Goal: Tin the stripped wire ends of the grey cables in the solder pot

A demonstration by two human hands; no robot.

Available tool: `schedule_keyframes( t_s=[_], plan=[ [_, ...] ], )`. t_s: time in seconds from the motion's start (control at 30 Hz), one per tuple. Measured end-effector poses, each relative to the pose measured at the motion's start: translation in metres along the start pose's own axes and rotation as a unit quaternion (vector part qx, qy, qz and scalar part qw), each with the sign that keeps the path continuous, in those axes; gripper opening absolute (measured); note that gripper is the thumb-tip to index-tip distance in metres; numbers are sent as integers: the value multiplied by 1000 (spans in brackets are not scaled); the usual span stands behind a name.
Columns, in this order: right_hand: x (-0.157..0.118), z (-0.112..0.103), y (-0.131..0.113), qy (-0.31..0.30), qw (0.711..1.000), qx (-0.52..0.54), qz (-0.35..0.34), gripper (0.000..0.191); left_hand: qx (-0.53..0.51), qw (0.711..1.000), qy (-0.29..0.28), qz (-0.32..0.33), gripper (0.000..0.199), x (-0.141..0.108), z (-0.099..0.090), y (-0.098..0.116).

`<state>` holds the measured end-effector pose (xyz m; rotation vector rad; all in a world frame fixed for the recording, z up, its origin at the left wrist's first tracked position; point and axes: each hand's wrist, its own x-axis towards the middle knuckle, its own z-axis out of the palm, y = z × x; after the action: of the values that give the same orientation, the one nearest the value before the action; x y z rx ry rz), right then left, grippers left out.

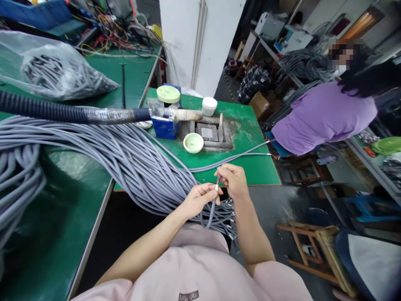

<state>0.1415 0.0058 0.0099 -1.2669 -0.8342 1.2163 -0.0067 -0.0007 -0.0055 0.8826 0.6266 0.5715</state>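
My left hand [203,198] grips a grey cable [211,212] close to its stripped end, where a white band [216,187] sits. From that end come thin coloured wires [218,179], red and dark ones among them. The fingers of my right hand [232,179] pinch these wires just above the band. The cable bends down in a loop below my hands. A thick bundle of the same grey cables [138,163] runs from the left across the table edge, and its white-tipped ends hang beneath my hands.
On the green table [250,125] is a square metal pot [208,133] in a dark frame. Near it are a pale green dish [193,143], a white tub [209,106] and a blue box [165,128]. A ribbed hose [72,113] crosses from the left. A person in purple [326,113] sits at right.
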Motion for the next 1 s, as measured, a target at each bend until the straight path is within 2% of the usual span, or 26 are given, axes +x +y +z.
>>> schedule_keyframes(
  t_s=[0.13, 0.2, 0.33, 0.53, 0.63, 0.7, 0.77, 0.9, 1.0],
  plan=[
    [14, -9, 4, 89, 993, 76, -12, 26, 11, 1000, 0, 9, 39, 0, 2, -3],
    [13, -17, 3, 94, 995, 35, -27, 27, 8, 1000, 12, 12, 38, 1, 0, -6],
    [-8, -22, -4, 88, 986, -123, -69, 29, 4, 999, 35, 23, 37, 3, -4, -12],
    [-33, -3, -14, 70, 922, -329, -191, 25, -18, 999, 40, 20, 39, 4, -1, -11],
    [-33, 5, -14, 67, 888, -389, -235, 24, -19, 999, 44, 27, 37, 4, 3, -8],
    [-31, 6, -13, 59, 876, -408, -251, 26, -17, 999, 38, 33, 37, 3, 5, -6],
    [-27, 6, -13, 46, 891, -389, -232, 29, -17, 999, 30, 37, 37, 2, 6, -5],
    [-23, 3, -11, 28, 961, -242, -134, 27, -14, 999, 44, 24, 38, 1, 3, -8],
    [-24, 2, -7, 51, 978, -169, -111, 29, -33, 996, 72, 32, 38, 2, -2, -10]
  ],
)
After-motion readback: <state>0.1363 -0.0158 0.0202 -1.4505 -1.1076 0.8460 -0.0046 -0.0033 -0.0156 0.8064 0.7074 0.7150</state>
